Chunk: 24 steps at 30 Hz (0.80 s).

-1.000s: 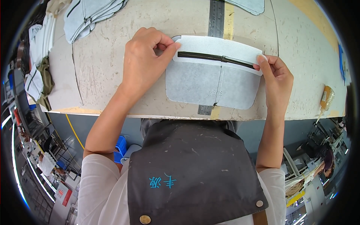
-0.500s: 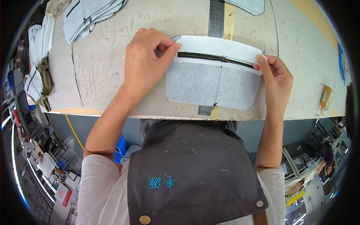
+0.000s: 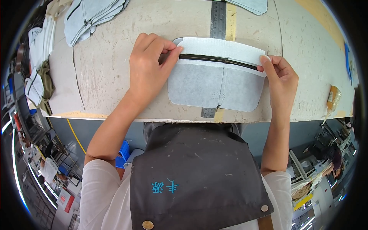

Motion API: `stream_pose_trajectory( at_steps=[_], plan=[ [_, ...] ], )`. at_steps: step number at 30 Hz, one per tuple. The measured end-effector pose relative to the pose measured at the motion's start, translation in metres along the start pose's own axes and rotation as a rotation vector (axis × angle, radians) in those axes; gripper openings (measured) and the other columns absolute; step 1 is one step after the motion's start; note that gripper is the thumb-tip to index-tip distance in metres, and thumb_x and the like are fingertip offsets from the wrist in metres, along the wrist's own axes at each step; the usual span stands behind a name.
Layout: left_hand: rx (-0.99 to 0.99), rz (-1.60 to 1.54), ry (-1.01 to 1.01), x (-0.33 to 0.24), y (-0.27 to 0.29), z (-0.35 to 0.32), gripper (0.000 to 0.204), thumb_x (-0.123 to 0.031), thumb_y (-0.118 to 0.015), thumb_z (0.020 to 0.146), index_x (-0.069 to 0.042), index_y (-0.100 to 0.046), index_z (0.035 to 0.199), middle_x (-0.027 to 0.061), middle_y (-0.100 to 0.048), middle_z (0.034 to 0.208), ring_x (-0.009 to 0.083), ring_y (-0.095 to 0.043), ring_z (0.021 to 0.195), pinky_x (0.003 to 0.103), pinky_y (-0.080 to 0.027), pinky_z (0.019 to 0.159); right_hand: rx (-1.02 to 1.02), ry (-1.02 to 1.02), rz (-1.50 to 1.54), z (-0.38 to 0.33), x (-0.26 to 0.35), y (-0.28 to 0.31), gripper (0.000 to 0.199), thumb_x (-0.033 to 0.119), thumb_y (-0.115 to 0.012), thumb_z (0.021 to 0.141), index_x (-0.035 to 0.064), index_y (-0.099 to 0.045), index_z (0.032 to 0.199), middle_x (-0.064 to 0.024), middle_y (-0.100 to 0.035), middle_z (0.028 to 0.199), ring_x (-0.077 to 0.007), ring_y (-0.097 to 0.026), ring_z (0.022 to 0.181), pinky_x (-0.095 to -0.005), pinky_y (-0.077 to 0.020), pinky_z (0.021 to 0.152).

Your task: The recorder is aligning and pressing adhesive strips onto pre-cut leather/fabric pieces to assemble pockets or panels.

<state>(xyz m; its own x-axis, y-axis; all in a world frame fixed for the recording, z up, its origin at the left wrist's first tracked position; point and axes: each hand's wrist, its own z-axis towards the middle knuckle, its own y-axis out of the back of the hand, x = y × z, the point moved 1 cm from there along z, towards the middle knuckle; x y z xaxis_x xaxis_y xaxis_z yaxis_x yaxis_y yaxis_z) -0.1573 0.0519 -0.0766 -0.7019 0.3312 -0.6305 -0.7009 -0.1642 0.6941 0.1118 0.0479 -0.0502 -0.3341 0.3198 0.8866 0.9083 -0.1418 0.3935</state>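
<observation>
A pale blue-grey fabric panel [image 3: 199, 84] with rounded corners lies in front of me on the worktable. Along its upper part runs a white strip [image 3: 224, 49], with a long dark slot [image 3: 203, 58] that looks like a zipper opening below it. My left hand [image 3: 153, 63] pinches the strip's left end between thumb and fingers. At the right end, my right hand [image 3: 279, 74] grips strip and panel edge, thumb on top and fingers partly hidden underneath. A seam line and a cluster of small holes mark the panel's lower middle.
A metal ruler [image 3: 218, 19] beside yellow tape passes under the panel. Stacked similar panels [image 3: 92, 17] lie at the far left, others [image 3: 253, 5] at the far edge. A yellowish glue bottle [image 3: 332, 97] is at the right. White and olive cloth [image 3: 46, 82] sits on the left.
My left hand has slid slightly down along the strip's left end. The panel sits a little further left. My right hand keeps its grip, shifted slightly left.
</observation>
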Motion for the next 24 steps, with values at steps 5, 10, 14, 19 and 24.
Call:
stream_pose_trajectory(
  at_steps=[5, 10, 14, 19, 24],
  plan=[
    [-0.001, 0.018, -0.036, 0.001, -0.001, 0.000, 0.015, 0.000, -0.077, 0.075, -0.003, -0.063, 0.075, 0.0042, -0.058, 0.071, 0.0194, -0.052, 0.069, 0.030, -0.043, 0.055, 0.051, -0.062, -0.010, 0.003, 0.005, 0.010, 0.015, 0.011, -0.072, 0.088, -0.0035, -0.068, 0.089, -0.0025, -0.067, 0.077, -0.0065, -0.061, 0.071, -0.0193, -0.0460, 0.066],
    [0.005, 0.016, -0.028, -0.002, 0.000, 0.001, 0.015, 0.000, -0.078, 0.075, -0.003, -0.063, 0.077, 0.0050, -0.058, 0.073, 0.0204, -0.053, 0.070, 0.031, -0.045, 0.058, 0.019, -0.011, -0.089, 0.004, 0.006, 0.015, 0.014, 0.012, -0.074, 0.086, -0.0015, -0.070, 0.088, -0.0014, -0.067, 0.076, -0.0071, -0.061, 0.070, -0.0201, -0.0469, 0.067],
    [0.018, 0.024, -0.011, -0.002, 0.003, 0.001, 0.015, 0.000, -0.078, 0.075, -0.002, -0.064, 0.078, 0.0057, -0.059, 0.075, 0.0204, -0.054, 0.071, 0.031, -0.046, 0.059, 0.055, 0.055, -0.164, 0.009, -0.001, 0.015, 0.012, 0.010, -0.075, 0.082, -0.0006, -0.071, 0.086, -0.0037, -0.069, 0.078, -0.0083, -0.061, 0.071, -0.0231, -0.0493, 0.065],
    [0.060, 0.056, 0.021, -0.004, 0.007, 0.003, 0.013, 0.000, -0.077, 0.077, -0.001, -0.065, 0.079, 0.0059, -0.060, 0.077, 0.0188, -0.055, 0.073, 0.030, -0.047, 0.058, 0.083, 0.213, -0.304, 0.013, -0.003, 0.013, 0.010, 0.007, -0.074, 0.080, 0.0001, -0.068, 0.080, -0.0055, -0.067, 0.077, -0.0131, -0.062, 0.069, -0.0262, -0.0505, 0.065],
    [0.075, 0.051, 0.057, -0.003, 0.007, 0.002, 0.012, -0.001, -0.077, 0.078, -0.001, -0.066, 0.080, 0.0048, -0.059, 0.078, 0.0167, -0.056, 0.073, 0.028, -0.046, 0.056, 0.085, 0.287, -0.358, 0.013, -0.001, 0.010, 0.010, 0.006, -0.073, 0.079, -0.0004, -0.067, 0.077, -0.0079, -0.065, 0.076, -0.0163, -0.061, 0.066, -0.0285, -0.0503, 0.063]
  ],
)
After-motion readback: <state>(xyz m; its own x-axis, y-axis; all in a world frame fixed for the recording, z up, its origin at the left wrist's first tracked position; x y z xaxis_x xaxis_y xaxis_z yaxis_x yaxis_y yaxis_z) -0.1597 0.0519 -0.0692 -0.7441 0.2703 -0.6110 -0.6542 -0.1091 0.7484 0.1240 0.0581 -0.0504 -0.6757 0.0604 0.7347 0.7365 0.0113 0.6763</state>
